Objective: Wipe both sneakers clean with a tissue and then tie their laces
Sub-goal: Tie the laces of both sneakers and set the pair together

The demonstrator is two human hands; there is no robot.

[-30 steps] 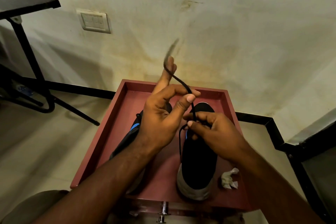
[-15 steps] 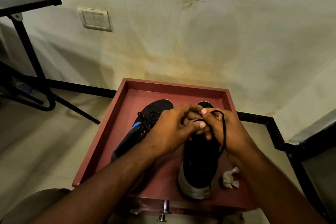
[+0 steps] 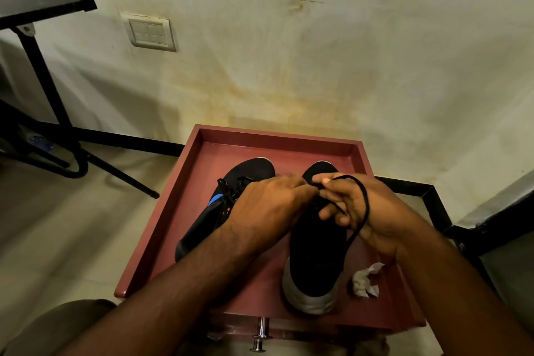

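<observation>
Both hands meet over the right sneaker (image 3: 315,254), standing lengthwise in the tray (image 3: 185,182). The right hand (image 3: 372,211) pinches the black lace (image 3: 364,205), looped across its back. The left hand (image 3: 268,205) curls at the knot; its hold is hidden.

We are counting two black sneakers: a left sneaker (image 3: 228,205) and a right sneaker (image 3: 315,257), both sitting in one red tray (image 3: 179,196). We are seeing one crumpled tissue (image 3: 365,280) and one black lace loop (image 3: 362,205). We are using two hands: the left hand (image 3: 268,205) and the right hand (image 3: 372,211). We are noting one wall switch plate (image 3: 150,33) and one black table (image 3: 37,6).
</observation>
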